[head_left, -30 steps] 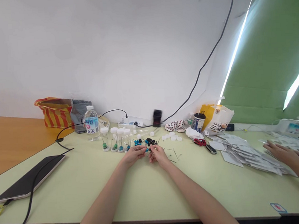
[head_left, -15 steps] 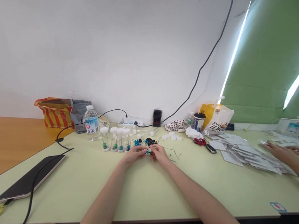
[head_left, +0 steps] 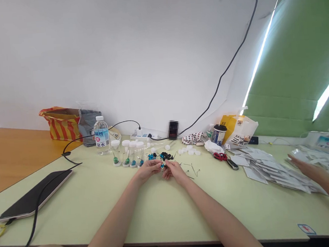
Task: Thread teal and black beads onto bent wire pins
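Note:
My left hand [head_left: 147, 168] and my right hand [head_left: 173, 170] meet at the middle of the pale green table [head_left: 160, 208], fingers pinched together on a small blue piece [head_left: 162, 165]. Just behind them lies a heap of small black and blue beads [head_left: 163, 156]. Several clear vials with white caps [head_left: 128, 153] stand upright to the left of the heap, with green and blue bits at their bottoms. Loose white caps [head_left: 188, 150] and bent wire pins [head_left: 194, 170] lie to the right.
A water bottle [head_left: 101, 131], a striped bag [head_left: 60, 123] and a power strip [head_left: 142, 134] stand at the back. A tablet [head_left: 34, 195] with a cable lies left. Red scissors [head_left: 223, 158], a cup [head_left: 219, 134] and paper packets [head_left: 269, 168] lie right, where another person's hand [head_left: 309, 170] reaches.
My hands stay pinched together at the same spot, shifting only slightly. The other person's hands at the right have moved among the packets, one drawing off toward the right edge.

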Demonstrator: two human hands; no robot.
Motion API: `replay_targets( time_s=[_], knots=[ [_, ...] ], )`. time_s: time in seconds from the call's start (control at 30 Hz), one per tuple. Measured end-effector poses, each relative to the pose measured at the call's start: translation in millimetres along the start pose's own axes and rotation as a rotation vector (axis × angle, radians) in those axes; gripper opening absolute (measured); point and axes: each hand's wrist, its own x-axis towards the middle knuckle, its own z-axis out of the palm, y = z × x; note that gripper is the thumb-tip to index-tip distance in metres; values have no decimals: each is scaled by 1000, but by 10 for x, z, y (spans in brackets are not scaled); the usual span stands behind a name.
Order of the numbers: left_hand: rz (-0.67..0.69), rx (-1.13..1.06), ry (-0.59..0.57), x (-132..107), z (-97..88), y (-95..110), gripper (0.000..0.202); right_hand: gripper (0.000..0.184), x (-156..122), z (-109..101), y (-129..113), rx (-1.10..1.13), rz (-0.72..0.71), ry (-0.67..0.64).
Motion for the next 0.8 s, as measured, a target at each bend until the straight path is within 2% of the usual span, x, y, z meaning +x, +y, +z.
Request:
replay_targets(
  time_s=[0.1, 0.2, 0.33, 0.53, 0.67, 0.8],
  knots=[
    [-4, 20, -5, 0, 9, -2, 28, 49, 35, 1, 46, -100, -48, 135],
    [1, 10, 51, 11, 8, -12, 27, 41, 46, 2, 75, -105, -131, 232],
    [6, -18, 77, 18, 13, -15, 27, 44, 30, -7, 62, -32, -175, 194],
    [-6, -5, 59, -5, 34, 7, 26, 42, 44, 8, 57, -16, -61, 167],
    [-2, -3, 69, -8, 31, 6, 26, 43, 47, 16, 55, -55, -122, 187],
    [15, 48, 9, -12, 36, 6, 27, 40, 39, 9, 49, -40, -117, 108]
  ],
)
